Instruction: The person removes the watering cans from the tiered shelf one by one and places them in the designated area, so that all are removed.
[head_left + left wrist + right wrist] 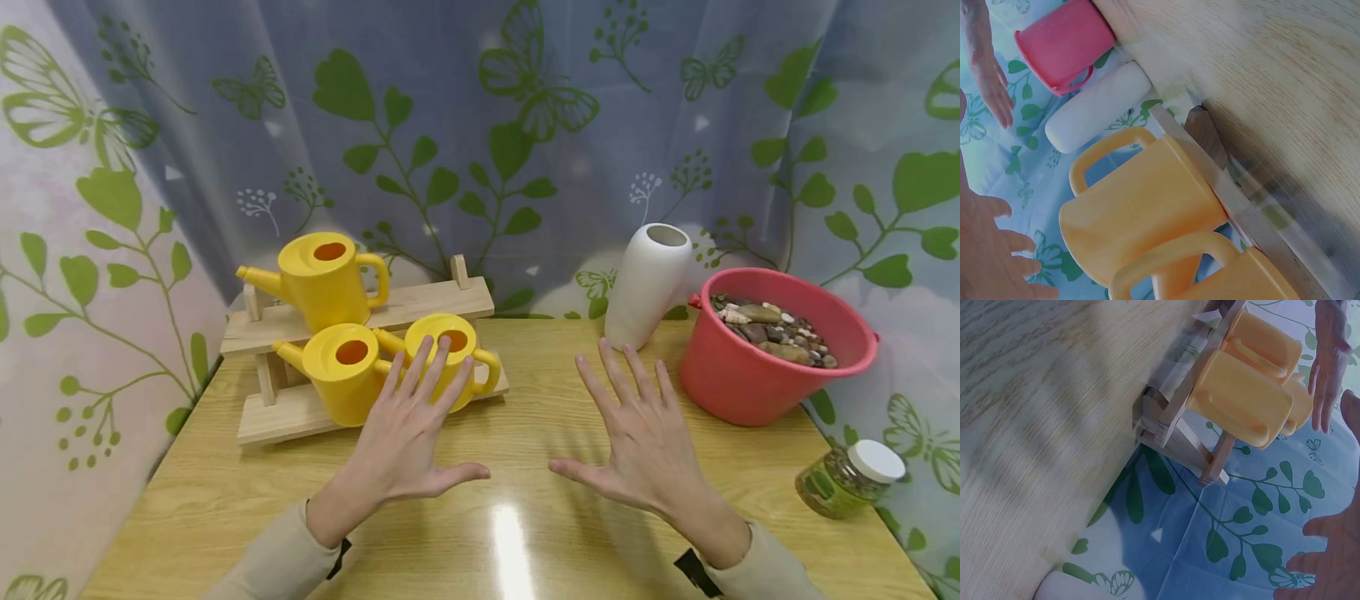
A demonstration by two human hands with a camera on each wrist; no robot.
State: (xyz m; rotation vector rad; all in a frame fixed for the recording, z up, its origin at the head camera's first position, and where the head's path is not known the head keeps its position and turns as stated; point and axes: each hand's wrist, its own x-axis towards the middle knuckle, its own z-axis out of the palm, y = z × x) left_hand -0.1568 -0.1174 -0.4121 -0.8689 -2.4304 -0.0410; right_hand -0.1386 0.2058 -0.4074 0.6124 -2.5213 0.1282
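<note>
Both hands hover over the table with fingers spread and hold nothing. My left hand (408, 433) is nearest to the yellow watering cans, its fingertips overlapping the lower right watering can (450, 367) in the head view. Beside that one stands another yellow watering can (347, 379), on the same lower tier of a wooden two-tier rack (288, 417). A third watering can (318, 287) sits on the upper tier, its spout pointing left. My right hand (645, 442) is in front of a white vase (647, 287) and left of a red bucket (731, 375).
Pebbles (772, 333) and shells lie in the bucket. A clear jar with a white lid (851, 477) leans at the table's right edge. Behind everything hangs a curtain (450, 125) with leaves and butterflies. The wooden table (465, 550) reflects a bright light at the front.
</note>
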